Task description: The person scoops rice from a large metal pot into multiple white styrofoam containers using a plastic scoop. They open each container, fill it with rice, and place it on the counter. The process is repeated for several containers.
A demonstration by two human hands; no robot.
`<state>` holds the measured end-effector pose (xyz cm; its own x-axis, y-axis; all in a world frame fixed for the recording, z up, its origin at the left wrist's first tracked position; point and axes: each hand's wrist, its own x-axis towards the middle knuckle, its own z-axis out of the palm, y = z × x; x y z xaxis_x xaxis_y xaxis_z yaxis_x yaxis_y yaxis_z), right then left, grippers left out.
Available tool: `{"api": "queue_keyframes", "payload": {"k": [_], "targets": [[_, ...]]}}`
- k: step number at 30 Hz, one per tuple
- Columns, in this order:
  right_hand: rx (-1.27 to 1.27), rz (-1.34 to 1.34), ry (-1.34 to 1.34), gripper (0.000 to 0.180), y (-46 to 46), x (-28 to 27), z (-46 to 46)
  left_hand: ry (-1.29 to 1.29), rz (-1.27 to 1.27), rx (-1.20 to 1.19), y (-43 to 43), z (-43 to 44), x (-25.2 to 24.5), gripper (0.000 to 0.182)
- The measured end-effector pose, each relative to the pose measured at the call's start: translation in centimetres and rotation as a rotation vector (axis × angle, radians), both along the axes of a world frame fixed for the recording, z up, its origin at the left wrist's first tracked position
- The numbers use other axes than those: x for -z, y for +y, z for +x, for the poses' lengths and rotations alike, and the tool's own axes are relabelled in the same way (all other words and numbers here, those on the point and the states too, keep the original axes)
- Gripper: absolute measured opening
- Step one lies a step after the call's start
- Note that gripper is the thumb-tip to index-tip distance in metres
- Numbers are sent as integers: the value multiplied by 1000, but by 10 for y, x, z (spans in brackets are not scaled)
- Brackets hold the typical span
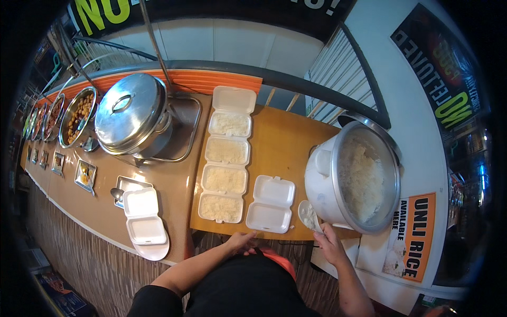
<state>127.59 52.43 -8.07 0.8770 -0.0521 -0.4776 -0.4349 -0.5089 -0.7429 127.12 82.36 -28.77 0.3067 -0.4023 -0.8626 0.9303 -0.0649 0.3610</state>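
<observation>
My right hand (332, 246) grips a white rice scoop (307, 213) by its handle, and some cooked rice lies in the scoop's bowl. It is beside a large white rice cooker pot (324, 186), whose wide metal rim faces up and to the right. Inside is a mound of cooked rice (362, 184). An opened, empty white foam clamshell box (269, 217) lies left of the scoop. My left hand (241, 241) is by the table's front edge, just below that box, with its fingers apart and nothing visible in them. Several rice-filled foam boxes (223, 180) form a column farther left.
A lidded steel chafing pot (130, 115) stands on the left counter. Beyond it are steel bowls of food (81, 115) and small trays (85, 176). Another open foam box (146, 230) rests on a white plate (152, 251). A railing (277, 85) runs behind the wooden table (287, 134).
</observation>
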Motion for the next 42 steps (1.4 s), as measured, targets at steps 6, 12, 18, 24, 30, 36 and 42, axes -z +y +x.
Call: {"api": "queue_keyframes", "payload": {"k": [6, 12, 18, 24, 30, 36, 42], "targets": [[19, -73, -335, 18, -36, -47, 22, -145, 238, -232, -48, 8, 25, 32], [121, -291, -437, 21, -138, -36, 75, -220, 398, -420, -53, -8, 24, 28], [-147, -733, -314, 26, -230, 10, 160, 48, 287, -405, -96, -22, 23, 55], [-301, -1171, -545, 28, -232, 75, 251, -263, 460, -508, -122, -17, 28, 47], [-563, -1147, -954, 23, -211, 92, 186, -127, 445, -437, -118, -19, 20, 45], [-690, -1077, -668, 21, -235, 48, 194, -129, 267, -602, -141, 1, 46, 35], [-356, -1162, -720, 25, -245, 79, 244, -389, 484, -699, -134, -1, 17, 18]]}}
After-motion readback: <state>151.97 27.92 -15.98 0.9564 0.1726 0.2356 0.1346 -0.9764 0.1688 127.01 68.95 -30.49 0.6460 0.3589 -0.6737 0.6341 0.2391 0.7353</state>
